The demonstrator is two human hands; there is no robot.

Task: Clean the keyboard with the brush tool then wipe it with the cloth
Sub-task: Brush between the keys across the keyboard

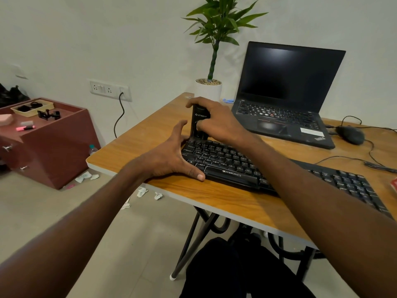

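A black Zebronics keyboard (pixel 236 166) lies slanted across the wooden table (pixel 150 134). My right hand (pixel 217 121) grips a tall black brush tool (pixel 198 125), held upright with its lower end on the keys at the keyboard's far left corner. My left hand (pixel 171 158) spans the keyboard's left end, thumb on the front edge and fingers spread up toward the brush tool. I see no cloth in this view.
An open black laptop (pixel 285 93) sits behind the keyboard, with a wired mouse (pixel 351 134) to its right and a potted plant (pixel 211 82) at the back. A maroon cabinet (pixel 49 138) stands left of the table. Crumpled paper bits (pixel 141 191) lie on the floor.
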